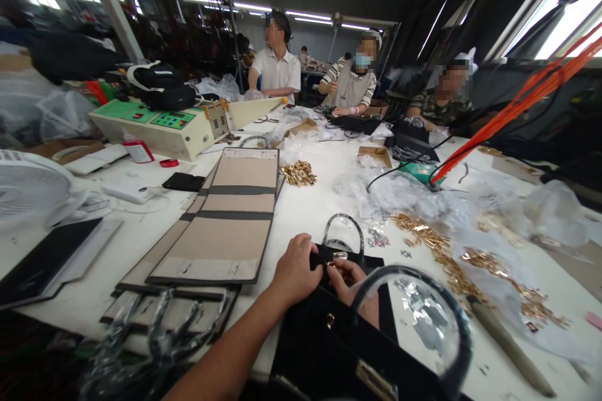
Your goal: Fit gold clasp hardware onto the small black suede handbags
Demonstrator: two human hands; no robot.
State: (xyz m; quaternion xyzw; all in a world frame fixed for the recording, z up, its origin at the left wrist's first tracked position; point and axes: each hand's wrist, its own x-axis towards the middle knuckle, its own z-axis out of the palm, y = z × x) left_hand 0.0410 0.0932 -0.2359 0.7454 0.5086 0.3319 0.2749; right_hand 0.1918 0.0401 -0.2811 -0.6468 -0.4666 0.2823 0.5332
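Observation:
A black handbag (324, 344) lies at the near edge of the table, its handles (458, 319) wrapped in clear plastic. My left hand (297, 269) is closed over a black strap or flap of the bag, thumb toward the right hand. Through the bag's handle area, my right hand (352, 285) pinches at gold-coloured hardware (338, 255) on that black part; the exact piece between its fingertips is hidden. One gold fitting (330, 321) shows on the bag's front, and a larger gold plate (376, 381) sits lower down.
Flat beige-lined bag panels (239, 232) are stacked at left. Gold metal pieces (301, 173) lie in a heap, with more gold fittings (451, 263) spread at right beside a long-handled tool (512, 344). Orange cords (508, 113) hang at right. Several people sit across the table.

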